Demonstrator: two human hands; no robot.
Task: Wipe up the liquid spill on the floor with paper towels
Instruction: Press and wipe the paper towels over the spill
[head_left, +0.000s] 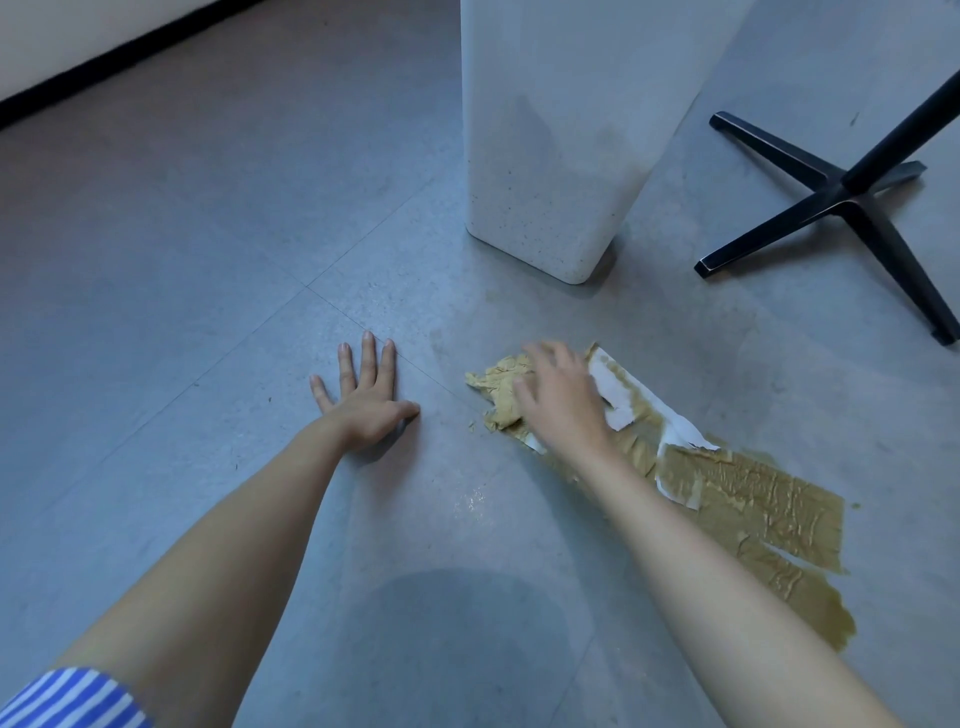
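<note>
Paper towels (748, 499) lie flat on the grey floor, soaked yellow-brown, with a few white dry patches. A crumpled wet wad (501, 387) sits at their far left end. My right hand (563, 397) lies on the towels beside that wad, fingers spread and slightly blurred. My left hand (363, 392) rests flat on the bare floor to the left, fingers straight. A thin wet sheen (470, 501) shows on the floor between my arms. Brown liquid (841, 623) edges the towels at lower right.
A white speckled pillar base (545, 208) stands just beyond the towels. A black four-legged chair base (852, 208) stands at the right. A wall with a black skirting (104, 67) runs along the far left.
</note>
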